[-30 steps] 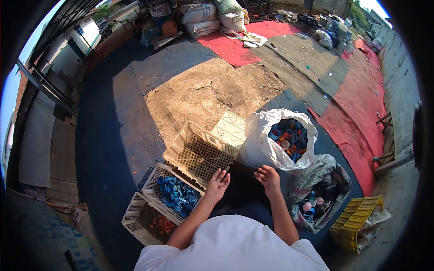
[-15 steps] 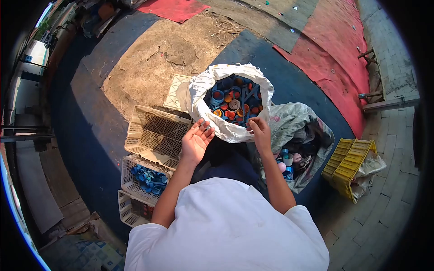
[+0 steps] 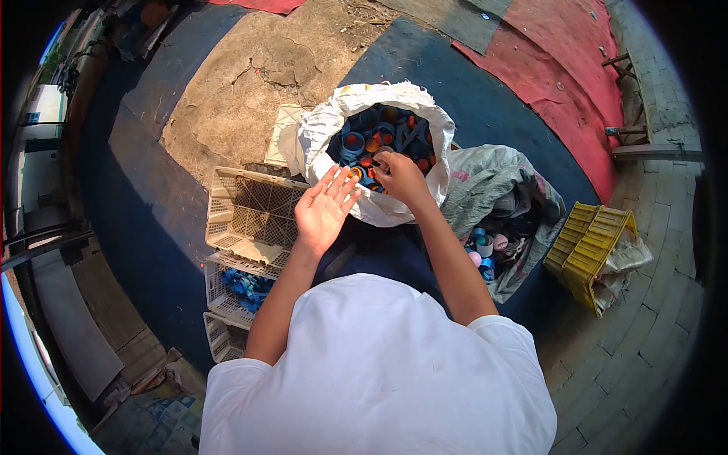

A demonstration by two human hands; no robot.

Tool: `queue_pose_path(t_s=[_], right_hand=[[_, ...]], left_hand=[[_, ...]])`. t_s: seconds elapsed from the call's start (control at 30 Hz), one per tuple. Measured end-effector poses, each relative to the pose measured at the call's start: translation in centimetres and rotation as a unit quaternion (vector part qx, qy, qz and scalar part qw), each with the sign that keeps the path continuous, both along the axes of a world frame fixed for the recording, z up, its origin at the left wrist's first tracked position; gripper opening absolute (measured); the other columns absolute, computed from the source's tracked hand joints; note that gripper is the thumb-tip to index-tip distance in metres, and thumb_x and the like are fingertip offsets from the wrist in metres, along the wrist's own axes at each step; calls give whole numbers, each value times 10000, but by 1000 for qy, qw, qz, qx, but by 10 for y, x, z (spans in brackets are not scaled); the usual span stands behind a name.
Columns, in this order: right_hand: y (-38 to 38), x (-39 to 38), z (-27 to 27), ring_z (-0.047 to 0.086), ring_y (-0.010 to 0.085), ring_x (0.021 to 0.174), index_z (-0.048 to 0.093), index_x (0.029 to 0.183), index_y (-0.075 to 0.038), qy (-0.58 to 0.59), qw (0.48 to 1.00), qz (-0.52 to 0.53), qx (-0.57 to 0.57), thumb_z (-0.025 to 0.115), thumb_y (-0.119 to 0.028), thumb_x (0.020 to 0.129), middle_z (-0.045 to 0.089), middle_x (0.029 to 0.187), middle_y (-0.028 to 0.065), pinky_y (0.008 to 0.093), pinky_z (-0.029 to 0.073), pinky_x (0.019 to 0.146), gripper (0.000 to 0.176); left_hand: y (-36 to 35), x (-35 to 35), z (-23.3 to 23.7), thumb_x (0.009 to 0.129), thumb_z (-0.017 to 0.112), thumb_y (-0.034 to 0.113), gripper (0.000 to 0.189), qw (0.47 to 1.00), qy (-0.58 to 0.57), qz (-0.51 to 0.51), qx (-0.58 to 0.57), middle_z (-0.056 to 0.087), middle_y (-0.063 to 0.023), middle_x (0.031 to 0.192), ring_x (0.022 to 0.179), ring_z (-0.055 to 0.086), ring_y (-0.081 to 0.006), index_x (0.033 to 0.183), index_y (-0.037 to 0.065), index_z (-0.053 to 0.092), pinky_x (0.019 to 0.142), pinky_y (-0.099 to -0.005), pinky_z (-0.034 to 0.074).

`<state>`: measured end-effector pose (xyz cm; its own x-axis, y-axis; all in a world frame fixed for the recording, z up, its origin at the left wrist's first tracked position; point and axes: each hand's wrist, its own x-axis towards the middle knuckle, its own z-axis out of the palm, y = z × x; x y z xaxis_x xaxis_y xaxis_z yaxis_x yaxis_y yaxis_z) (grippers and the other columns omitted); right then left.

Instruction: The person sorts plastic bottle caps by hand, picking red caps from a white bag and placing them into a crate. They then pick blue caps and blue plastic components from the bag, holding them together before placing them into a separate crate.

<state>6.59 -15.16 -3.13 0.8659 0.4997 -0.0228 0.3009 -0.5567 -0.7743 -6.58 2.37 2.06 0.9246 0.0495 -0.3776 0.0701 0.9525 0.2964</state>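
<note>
Bottle caps (image 3: 379, 136) in white sack (image 3: 326, 125) | right hand (image 3: 398, 176) curled among them, grip unclear | left hand (image 3: 322, 208) open | I judge: picking; next needs clean pinch

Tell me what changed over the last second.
The right hand reached forward over the rim into the white sack, now down among the bottle caps; whether it grips one is unclear. The left hand moved up beside the sack, palm open. The sack, beige crates and yellow crate stayed put.
</note>
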Motion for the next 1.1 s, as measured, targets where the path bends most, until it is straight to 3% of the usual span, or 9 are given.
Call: queue_pose_path(t_s=[0.17,0.3,0.43,0.5,0.57,0.6,0.73,0.93,1.1], right_hand=[[43,13,-26,720,338,896,681,1227,-143,-30,993,20,-108,643,-258,934,738,976,162,444,560,746,318],[57,21,-43,733,334,862,739,1083,-139,-10,987,8,-158,672,-274,929,750,924,141,451,576,761,215],[55,24,-48,744,267,781,751,1032,-68,87,994,-48,54,637,-238,974,746,896,166,382,556,692,213],[48,25,-49,660,178,630,680,951,-33,280,938,-108,175,625,-240,1010,682,757,90,325,495,578,222],[34,32,-63,626,155,579,638,925,-42,469,825,-148,280,618,-241,1020,643,733,64,308,477,536,222],[32,29,-52,502,119,528,557,914,-92,503,798,-172,283,549,-270,1057,535,677,-1,285,387,490,228],[21,22,-44,417,113,549,487,928,-130,621,644,-239,377,405,-347,1101,473,676,-25,266,294,487,290],[8,15,-47,330,110,521,458,824,-129,701,445,-211,515,353,-344,1108,385,636,-37,271,282,477,372],[1,8,-42,324,101,509,456,780,-131,698,443,-199,526,352,-333,1102,366,613,-47,263,274,468,394]], left_hand=[[10,12,13,1035,457,317,578,998,-11,-54,13,385,-218,1567,1439,401,-396,1506,-2,356,1177,-534,369],[19,13,15,1038,450,331,576,997,-13,-75,26,392,-213,1567,1422,422,-394,1502,1,364,1168,-526,380],[29,12,10,1041,450,336,574,997,-12,-81,9,399,-212,1562,1410,436,-391,1497,-2,367,1166,-519,383],[32,13,10,1042,451,332,569,997,-13,-79,2,403,-211,1558,1408,438,-390,1495,-2,368,1167,-517,381],[36,16,13,1042,453,325,564,997,-12,-76,3,407,-210,1554,1410,436,-389,1493,-2,369,1169,-517,379],[37,18,12,1043,453,322,558,997,-14,-76,-1,409,-209,1552,1410,436,-389,1491,-1,372,1169,-517,378],[38,24,12,1045,451,315,540,997,-21,-79,-13,414,-208,1548,1408,438,-389,1479,1,383,1169,-518,378],[34,27,7,1047,447,317,529,995,-9,-99,-6,428,-203,1539,1401,450,-383,1469,3,392,1166,-510,386],[33,30,5,1054,436,305,509,994,1,-105,0,450,-197,1524,1386,471,-370,1464,6,402,1156,-498,405]])
